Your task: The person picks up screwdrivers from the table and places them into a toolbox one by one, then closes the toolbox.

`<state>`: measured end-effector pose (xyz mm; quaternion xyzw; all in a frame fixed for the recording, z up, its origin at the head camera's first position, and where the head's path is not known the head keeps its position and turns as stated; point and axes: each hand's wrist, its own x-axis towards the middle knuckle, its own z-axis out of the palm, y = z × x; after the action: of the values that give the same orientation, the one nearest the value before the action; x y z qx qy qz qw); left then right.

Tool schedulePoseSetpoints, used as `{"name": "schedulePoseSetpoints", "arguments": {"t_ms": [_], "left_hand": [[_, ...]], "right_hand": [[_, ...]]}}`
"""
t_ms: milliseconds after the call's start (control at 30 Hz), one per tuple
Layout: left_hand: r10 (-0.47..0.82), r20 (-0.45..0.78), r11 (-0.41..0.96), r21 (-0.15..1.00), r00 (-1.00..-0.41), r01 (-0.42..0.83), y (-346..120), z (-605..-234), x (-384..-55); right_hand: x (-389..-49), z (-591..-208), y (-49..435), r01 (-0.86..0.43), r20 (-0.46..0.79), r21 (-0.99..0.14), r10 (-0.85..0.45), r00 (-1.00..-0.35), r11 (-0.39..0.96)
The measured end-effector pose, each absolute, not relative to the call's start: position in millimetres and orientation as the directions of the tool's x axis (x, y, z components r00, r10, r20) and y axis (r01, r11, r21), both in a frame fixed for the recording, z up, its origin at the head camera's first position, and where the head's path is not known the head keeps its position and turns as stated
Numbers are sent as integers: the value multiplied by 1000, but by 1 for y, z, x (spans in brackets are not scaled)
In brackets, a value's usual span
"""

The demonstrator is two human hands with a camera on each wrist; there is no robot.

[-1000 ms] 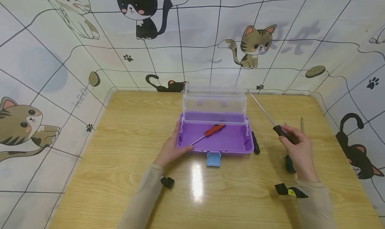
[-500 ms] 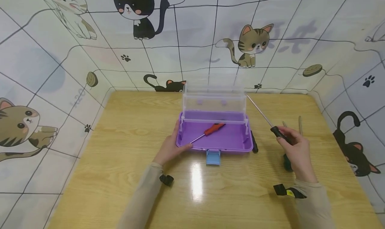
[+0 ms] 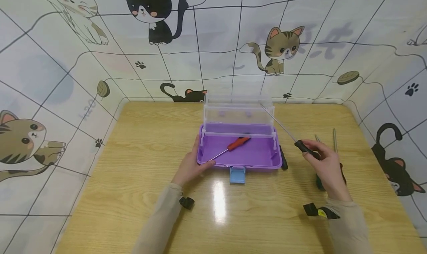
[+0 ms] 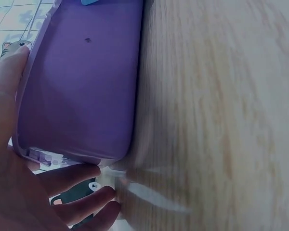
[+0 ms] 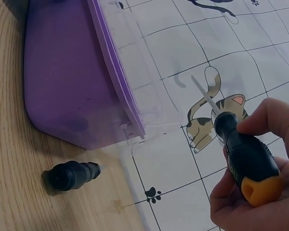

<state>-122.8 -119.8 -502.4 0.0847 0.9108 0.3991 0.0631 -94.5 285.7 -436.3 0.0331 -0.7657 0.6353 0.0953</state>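
A purple toolbox (image 3: 263,155) lies on the table with its clear lid (image 3: 238,116) raised. Its front-left corner is held by my left hand (image 3: 191,168), thumb on the front rim and fingers along the outer left side. Inside the box rests a red-handled screwdriver (image 3: 237,144). My right hand (image 3: 328,167) grips a long screwdriver (image 3: 301,145) by its black handle, off the table to the right of the box. In the right wrist view, that screwdriver's handle (image 5: 248,154) has an orange end, and its shaft points away from the hand.
Against the box's right side lies another black-handled screwdriver (image 3: 283,159). Further right, partly hidden by my right hand, are a screwdriver with a dark green handle (image 3: 319,182) and an upright-looking shaft (image 3: 335,137). A blue latch (image 3: 237,175) hangs at the box's front.
My right hand has shifted slightly left with the screwdriver, whose tip now overlaps the lid's right end in the head view. The left hand stays at the box corner.
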Motion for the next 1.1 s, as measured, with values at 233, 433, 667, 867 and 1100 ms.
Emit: {"name": "schedulePoseSetpoints", "arguments": {"t_ms": [233,433,667,867,1100], "left_hand": [[210,-39,659,744,-977,112,-119,-503,-122],[215,-40,662,740,-976,116,-119,-502,-122],[240,-48,624,773,-970,116,-123,-498,-128],[287,-81,593,798,-955,110,-127,-494,-137],[353,-21,524,833,-936,179,-128,-493,-146]], "right_hand": [[-97,-437,283,-194,208,-949,29,-978,249],[-98,-437,284,-183,187,-951,-9,-982,250],[-100,-436,285,-175,169,-920,-49,-984,350],[-102,-436,284,-188,160,-902,-103,-982,388],[-105,-436,283,-206,160,-893,-144,-976,400]]}}
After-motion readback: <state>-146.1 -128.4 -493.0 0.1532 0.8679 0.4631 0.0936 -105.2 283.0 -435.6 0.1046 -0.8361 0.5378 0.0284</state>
